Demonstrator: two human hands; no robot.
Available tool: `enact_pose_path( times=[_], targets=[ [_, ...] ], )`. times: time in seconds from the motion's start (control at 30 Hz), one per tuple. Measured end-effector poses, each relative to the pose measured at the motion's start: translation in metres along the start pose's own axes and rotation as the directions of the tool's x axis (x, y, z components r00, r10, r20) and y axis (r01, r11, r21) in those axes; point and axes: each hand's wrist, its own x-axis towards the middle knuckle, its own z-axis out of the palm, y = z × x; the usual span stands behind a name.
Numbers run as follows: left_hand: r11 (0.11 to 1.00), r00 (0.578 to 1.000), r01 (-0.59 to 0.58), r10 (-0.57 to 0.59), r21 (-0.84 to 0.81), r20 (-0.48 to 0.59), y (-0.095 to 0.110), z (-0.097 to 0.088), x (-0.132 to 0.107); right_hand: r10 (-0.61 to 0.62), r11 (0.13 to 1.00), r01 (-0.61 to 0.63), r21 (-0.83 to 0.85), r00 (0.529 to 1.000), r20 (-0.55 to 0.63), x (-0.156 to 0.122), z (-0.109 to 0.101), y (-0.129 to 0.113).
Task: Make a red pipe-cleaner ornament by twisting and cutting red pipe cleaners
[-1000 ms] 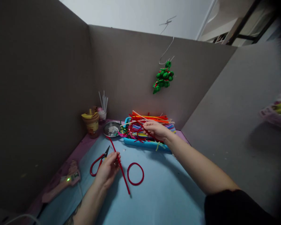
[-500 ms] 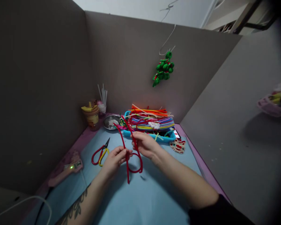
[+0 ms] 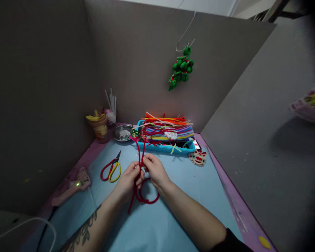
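Note:
Between my hands are red pipe cleaners (image 3: 139, 148), with two ends pointing up toward the tray and one straight end hanging down at the lower left. My left hand (image 3: 132, 176) is closed on them, thumb pressed against the fingers. My right hand (image 3: 155, 169) pinches the red stems just to the right of the left fingertips. Below the hands, a red pipe-cleaner loop (image 3: 157, 199) hangs over the blue mat. Whether it is joined to the held stems is hidden by the fingers.
A blue tray (image 3: 162, 148) heaped with coloured pipe cleaners stands at the back. Scissors (image 3: 112, 169) and a glue gun (image 3: 72, 189) lie on the left. Behind them are a metal dish (image 3: 123, 133) and a brown cup (image 3: 100, 129). A green ornament (image 3: 182, 68) hangs above.
My hands have come together. The right hand has moved down and left, bringing its stem against the left one. The loop has swung lower, and the view has tilted down slightly.

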Motion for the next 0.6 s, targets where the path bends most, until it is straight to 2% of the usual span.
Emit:
enact_pose_path(
  times=[0.1,0.2,0.23,0.3,0.33,0.37,0.4,0.47,0.5,0.53,0.6],
  targets=[
    [0.994,0.999,0.009,-0.013,0.105,0.038,0.007,-0.005,-0.002,-0.022,0.999,0.021,0.030,1.000,0.019,0.002,-0.004,-0.006],
    [0.981,0.998,-0.039,0.028,0.190,0.061,0.017,-0.012,-0.003,-0.032,0.999,0.030,0.011,0.993,0.118,0.003,-0.013,-0.016],
    [0.983,0.997,-0.068,0.060,0.171,0.048,0.020,-0.013,-0.003,-0.037,0.998,0.046,-0.046,0.983,0.180,0.003,-0.017,-0.019],
    [0.985,0.986,-0.162,0.164,0.055,-0.034,0.025,-0.016,-0.001,-0.026,0.953,0.127,-0.276,0.939,0.343,0.003,-0.025,-0.024],
    [0.977,0.975,-0.211,0.209,-0.015,-0.081,0.028,-0.018,0.001,0.002,0.880,0.201,-0.430,0.904,0.427,0.002,-0.028,-0.024],
    [0.963,0.963,-0.253,0.241,-0.090,-0.125,0.030,-0.019,0.003,0.049,0.761,0.286,-0.582,0.869,0.492,0.001,-0.031,-0.023],
    [0.945,0.953,-0.283,0.259,-0.163,-0.156,0.033,-0.022,0.005,0.110,0.606,0.366,-0.706,0.841,0.530,-0.001,-0.033,-0.020],
    [0.905,0.947,-0.307,0.261,-0.295,-0.186,0.038,-0.028,0.008,0.232,0.285,0.471,-0.835,0.811,0.537,-0.005,-0.034,-0.012],
    [0.883,0.949,-0.306,0.253,-0.357,-0.188,0.040,-0.031,0.010,0.276,0.162,0.497,-0.852,0.806,0.523,-0.007,-0.033,-0.007],
    [0.861,0.953,-0.296,0.238,-0.413,-0.187,0.043,-0.035,0.011,0.304,0.076,0.515,-0.854,0.804,0.511,-0.008,-0.032,-0.003],
    [0.815,0.957,-0.286,0.221,-0.504,-0.186,0.048,-0.042,0.012,0.323,-0.012,0.537,-0.843,0.800,0.505,-0.010,-0.029,0.003]
  ],
)
